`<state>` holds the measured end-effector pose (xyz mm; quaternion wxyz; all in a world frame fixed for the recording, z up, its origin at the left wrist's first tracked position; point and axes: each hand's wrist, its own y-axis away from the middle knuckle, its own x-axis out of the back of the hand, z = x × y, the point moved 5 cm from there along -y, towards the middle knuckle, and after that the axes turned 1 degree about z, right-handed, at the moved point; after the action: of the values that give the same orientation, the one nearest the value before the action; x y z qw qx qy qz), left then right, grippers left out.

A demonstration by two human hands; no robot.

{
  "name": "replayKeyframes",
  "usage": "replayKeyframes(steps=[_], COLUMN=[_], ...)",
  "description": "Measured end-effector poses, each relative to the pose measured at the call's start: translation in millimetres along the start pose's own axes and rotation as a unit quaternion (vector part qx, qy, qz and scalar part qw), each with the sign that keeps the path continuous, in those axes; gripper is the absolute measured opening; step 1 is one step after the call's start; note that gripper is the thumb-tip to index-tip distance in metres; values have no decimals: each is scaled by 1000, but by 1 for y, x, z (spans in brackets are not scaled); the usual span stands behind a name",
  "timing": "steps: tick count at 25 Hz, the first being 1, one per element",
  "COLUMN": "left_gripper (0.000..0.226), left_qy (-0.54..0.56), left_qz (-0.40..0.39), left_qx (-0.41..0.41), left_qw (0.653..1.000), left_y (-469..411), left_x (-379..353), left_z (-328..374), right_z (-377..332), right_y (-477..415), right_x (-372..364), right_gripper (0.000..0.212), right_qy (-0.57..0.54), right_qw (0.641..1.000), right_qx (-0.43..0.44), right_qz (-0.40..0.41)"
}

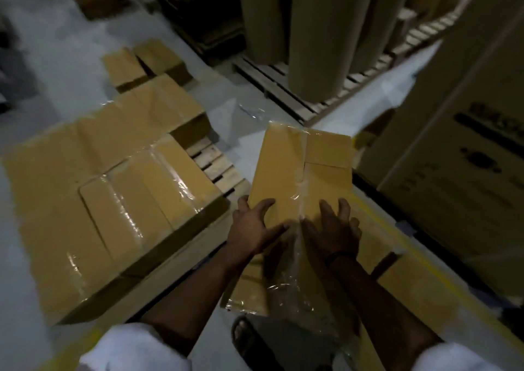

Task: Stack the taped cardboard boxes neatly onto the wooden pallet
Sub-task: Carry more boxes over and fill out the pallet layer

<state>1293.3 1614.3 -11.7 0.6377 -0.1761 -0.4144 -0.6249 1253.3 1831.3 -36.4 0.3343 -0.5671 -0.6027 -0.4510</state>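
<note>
Dim warehouse, pale grey floor point(71, 67) with a yellow painted line point(425, 260) along the right.

Nearest: white sleeves point(136, 348) at the bottom edge and a dark sandal point(246, 339) between the forearms.

Left hand point(255, 229) and right hand point(331, 229) both lie on the near part of a long taped cardboard box point(286, 166). Fingers are spread and nearly straight, pressing the top face; neither hand wraps round it. Dark band point(340, 255) on the right wrist. Loose clear film point(297, 291) hangs from the box's near end. The box sits just right of the wooden pallet point(218, 166), off its corner; what carries it from below, cannot tell.

Left of the hands: the pallet holds a layer of stacked boxes point(113, 200) packed edge to edge, glossy tape on their tops, bare slats showing at the right corner.

Lower right: another brown carton point(411, 288) by the yellow line.

Farther: two small boxes point(141, 61) on the floor beyond the stack. A second pallet point(283, 92) carries tall upright brown rolls point(317, 30). A large printed carton point(467, 158) stands at the right; its lettering is too blurred to read.
</note>
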Motion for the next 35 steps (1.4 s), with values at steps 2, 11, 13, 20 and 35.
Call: replayKeyframes(steps=[2,11,13,20,35], left_gripper=[80,79,81,86,84], left_qy=[15,95,112,175,193], left_qz=[36,146,156,140,183], left_qx=[22,111,125,258,371], left_qw=[999,978,973,940,890], left_y=[-10,-107,-149,-330,-474], left_x=[32,144,143,81,-43], left_z=[-8,-84,-98,-163,-341], right_z=[-39,-221,-240,-271,-294], right_y=[-16,-144,-190,-387,-523], right_x=[5,-17,-38,-170,-428], right_gripper=[71,77,76,71,74], right_qy=[-4,21,31,86,119], right_qw=[1000,986,980,951,876], right_qx=[28,166,193,281,442], right_qz=[9,-8,-27,-100,-152])
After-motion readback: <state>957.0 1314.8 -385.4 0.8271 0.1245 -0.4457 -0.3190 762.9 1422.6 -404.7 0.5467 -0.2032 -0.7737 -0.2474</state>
